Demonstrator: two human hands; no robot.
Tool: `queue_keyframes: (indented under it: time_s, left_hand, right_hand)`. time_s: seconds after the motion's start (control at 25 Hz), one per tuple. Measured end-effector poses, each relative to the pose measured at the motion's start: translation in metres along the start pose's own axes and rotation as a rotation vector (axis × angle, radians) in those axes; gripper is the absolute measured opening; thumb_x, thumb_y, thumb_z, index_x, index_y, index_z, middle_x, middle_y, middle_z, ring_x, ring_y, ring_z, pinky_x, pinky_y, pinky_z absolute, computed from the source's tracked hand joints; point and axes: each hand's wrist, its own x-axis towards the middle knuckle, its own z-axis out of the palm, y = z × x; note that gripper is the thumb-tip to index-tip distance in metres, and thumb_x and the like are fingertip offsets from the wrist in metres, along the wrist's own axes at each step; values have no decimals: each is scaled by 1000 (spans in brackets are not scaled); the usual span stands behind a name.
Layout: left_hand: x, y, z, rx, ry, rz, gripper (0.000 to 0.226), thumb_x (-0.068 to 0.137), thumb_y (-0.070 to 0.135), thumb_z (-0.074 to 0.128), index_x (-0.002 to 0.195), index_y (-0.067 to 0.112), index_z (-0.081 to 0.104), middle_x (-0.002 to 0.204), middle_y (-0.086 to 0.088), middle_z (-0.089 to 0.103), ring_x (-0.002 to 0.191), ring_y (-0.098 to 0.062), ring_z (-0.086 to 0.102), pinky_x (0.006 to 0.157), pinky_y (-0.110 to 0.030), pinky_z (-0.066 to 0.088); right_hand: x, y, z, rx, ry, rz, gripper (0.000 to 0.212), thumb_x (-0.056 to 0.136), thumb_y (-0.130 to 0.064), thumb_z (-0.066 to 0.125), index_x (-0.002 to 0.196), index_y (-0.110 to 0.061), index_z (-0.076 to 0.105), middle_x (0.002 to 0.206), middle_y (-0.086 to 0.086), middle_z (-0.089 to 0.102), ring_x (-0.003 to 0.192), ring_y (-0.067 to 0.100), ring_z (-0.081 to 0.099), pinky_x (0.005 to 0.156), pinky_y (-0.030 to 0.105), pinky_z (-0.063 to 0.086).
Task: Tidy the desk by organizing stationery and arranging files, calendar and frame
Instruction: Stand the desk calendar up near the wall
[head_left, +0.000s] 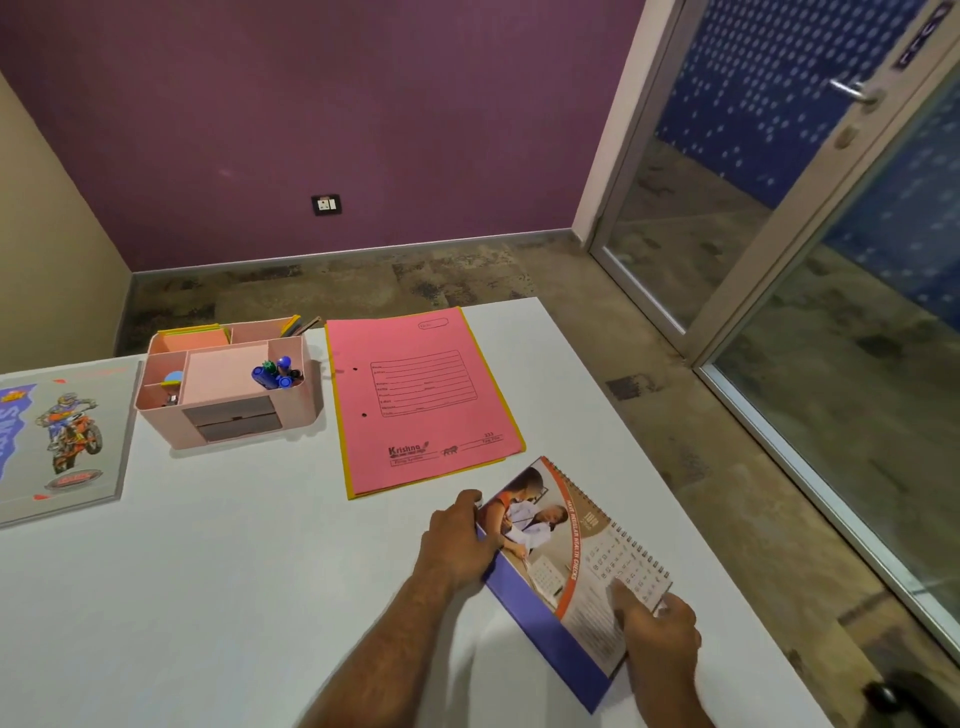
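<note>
Calendar (566, 561), spiral-bound, lying tilted on the near right part of the white desk (234, 597), its wire binding along the far right edge and its purple base along the near left edge. My left hand (457, 545) is closed over its left edge, fingers curled onto the page by the printed photograph. My right hand (660, 629) pinches its near right corner, thumb flat on the date grid and the other fingers tucked out of sight under the card. The calendar sits between my two hands, held at both ends.

Files (421, 400): pink folder on top of a yellow one, flat on the desk just beyond the calendar; only a thin yellow margin of the lower one shows.

Organizer (228, 384): pink, left of the files, with blue-capped pens (275, 371) upright in its right compartment, sticky notes at its far left corner, two dark drawers in front. Small items in its left compartment are too small to identify.

Frame (57, 441): motorbike-rider picture, flat at the far left, cut off by the picture edge.

Print on the calendar and files is mostly unreadable.
</note>
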Motion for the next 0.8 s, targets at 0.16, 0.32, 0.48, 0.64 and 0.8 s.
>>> queue_keyframes:
  time_s: [0.16, 0.32, 0.48, 0.64, 0.8]
  left_hand:
    - [-7, -2, -6, -117, 40, -52, 52, 92, 46, 58, 136, 22, 42, 131, -4, 61, 108, -22, 62, 87, -28, 51]
    - [-22, -21, -14, -190, 125, -137, 45, 89, 21, 67, 130, 20, 50, 123, -1, 63, 90, -13, 58, 74, -23, 49]
    - [-45, -45, -21, -299, 180, -193, 26, 88, 28, 70, 111, 23, 59, 107, 6, 66, 79, -11, 63, 63, -15, 49]
    - [-74, -63, -44, -440, 182, -203, 19, 82, 24, 77, 95, 25, 65, 95, 6, 71, 77, -12, 67, 58, -16, 54]
    - [-108, -82, -63, -512, 236, -177, 24, 82, 1, 71, 99, 17, 65, 91, 5, 72, 77, -8, 66, 51, -9, 48]
  right_hand:
    - [-28, -27, -11, 211, -106, 198, 43, 77, -37, 76, 110, -20, 54, 113, 9, 61, 98, 36, 58, 83, 56, 55]
    - [-35, -38, -17, 212, -117, 214, 12, 87, -15, 68, 88, -13, 57, 93, 13, 64, 83, 34, 60, 76, 50, 56]
    - [-53, -46, -4, 109, -115, 86, 9, 85, -13, 70, 87, -16, 62, 90, 12, 67, 80, 33, 64, 73, 46, 60]
    - [-69, -50, 13, 177, -133, -9, 19, 86, -5, 64, 89, -24, 63, 100, 11, 67, 87, 37, 64, 72, 51, 60]
    - [-91, -63, 31, 249, -206, -80, 42, 82, 5, 66, 107, -28, 56, 107, 6, 67, 89, 33, 66, 71, 51, 61]
